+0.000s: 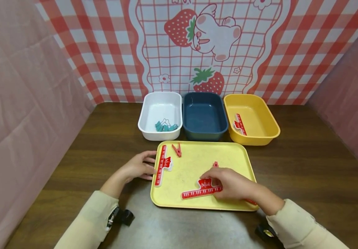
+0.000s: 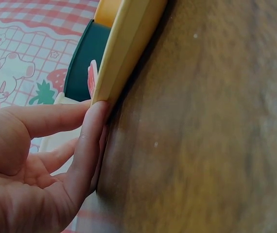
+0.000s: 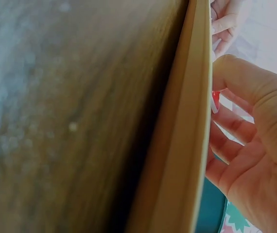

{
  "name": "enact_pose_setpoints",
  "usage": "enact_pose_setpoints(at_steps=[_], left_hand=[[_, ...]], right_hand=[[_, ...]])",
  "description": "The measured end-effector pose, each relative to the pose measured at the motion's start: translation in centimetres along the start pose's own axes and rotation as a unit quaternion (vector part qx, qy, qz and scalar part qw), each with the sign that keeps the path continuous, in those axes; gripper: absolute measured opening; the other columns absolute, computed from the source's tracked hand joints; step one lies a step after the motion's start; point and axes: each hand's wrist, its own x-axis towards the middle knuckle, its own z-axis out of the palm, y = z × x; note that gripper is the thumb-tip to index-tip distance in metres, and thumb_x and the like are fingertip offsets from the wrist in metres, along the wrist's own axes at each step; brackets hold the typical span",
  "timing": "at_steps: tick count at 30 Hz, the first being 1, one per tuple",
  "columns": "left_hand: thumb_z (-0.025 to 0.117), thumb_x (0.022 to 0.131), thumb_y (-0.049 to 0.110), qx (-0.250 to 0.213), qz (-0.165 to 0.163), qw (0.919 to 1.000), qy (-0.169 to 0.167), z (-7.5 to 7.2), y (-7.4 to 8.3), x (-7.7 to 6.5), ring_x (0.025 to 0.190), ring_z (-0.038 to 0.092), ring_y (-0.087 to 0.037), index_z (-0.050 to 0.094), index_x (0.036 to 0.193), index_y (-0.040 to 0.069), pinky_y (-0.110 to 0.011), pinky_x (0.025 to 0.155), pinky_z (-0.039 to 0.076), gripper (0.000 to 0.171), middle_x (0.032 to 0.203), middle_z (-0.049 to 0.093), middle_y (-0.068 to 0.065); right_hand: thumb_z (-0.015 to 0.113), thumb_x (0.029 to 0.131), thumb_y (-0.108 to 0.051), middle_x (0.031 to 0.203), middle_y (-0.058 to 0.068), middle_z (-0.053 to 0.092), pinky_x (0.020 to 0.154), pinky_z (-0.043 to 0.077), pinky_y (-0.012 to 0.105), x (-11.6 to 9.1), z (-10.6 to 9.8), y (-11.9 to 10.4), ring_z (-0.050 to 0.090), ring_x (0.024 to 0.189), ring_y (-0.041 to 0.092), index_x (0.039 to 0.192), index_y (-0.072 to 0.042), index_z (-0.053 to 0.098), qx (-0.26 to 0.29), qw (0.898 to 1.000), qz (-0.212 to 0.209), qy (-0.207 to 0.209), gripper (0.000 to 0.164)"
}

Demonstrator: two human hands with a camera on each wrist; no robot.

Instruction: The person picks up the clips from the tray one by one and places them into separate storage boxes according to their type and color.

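Observation:
My right hand is over the right half of the yellow tray. Its thumb and fingers hold a red clip with a piano-key print by the right part, hiding that end. A small red clothespin peeks out behind this hand, and a red strip shows under the wrist. At the tray's left edge, my left hand touches the rim with extended fingertips. Just inside that edge lies a second piano-key clip. Another red clothespin is near the top left corner.
Behind the tray stand a white bin with several teal clips, a dark blue bin and a yellow bin. One piano-key clip leans inside the yellow bin. A checked cloth hangs behind the wooden table.

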Motion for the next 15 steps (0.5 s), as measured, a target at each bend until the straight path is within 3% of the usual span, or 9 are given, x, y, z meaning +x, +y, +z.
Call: enact_pose_setpoints(at_steps=[7, 15], left_hand=[[0.064, 0.082, -0.008, -0.003, 0.003, 1.0, -0.001, 0.0, -0.06, 0.05, 0.085, 0.061, -0.025, 0.036, 0.141, 0.008, -0.038, 0.067, 0.057, 0.067, 0.121, 0.046, -0.022], [0.064, 0.082, -0.007, -0.003, 0.002, 1.0, -0.003, -0.12, -0.16, 0.11, 0.085, 0.061, -0.025, 0.035, 0.141, 0.008, -0.038, 0.067, 0.057, 0.067, 0.122, 0.046, -0.022]], right_hand=[[0.075, 0.067, -0.005, 0.094, -0.008, 0.058, 0.068, 0.047, 0.024, -0.01, 0.07, 0.03, 0.051, 0.078, 0.01, 0.111, -0.013, 0.063, 0.032, 0.999, 0.028, 0.02, 0.046], [0.076, 0.065, -0.005, 0.086, -0.008, 0.056, 0.064, 0.047, 0.023, 0.07, -0.02, -0.01, 0.051, 0.075, 0.01, 0.111, -0.012, 0.062, 0.049, 0.997, 0.035, 0.037, 0.048]])
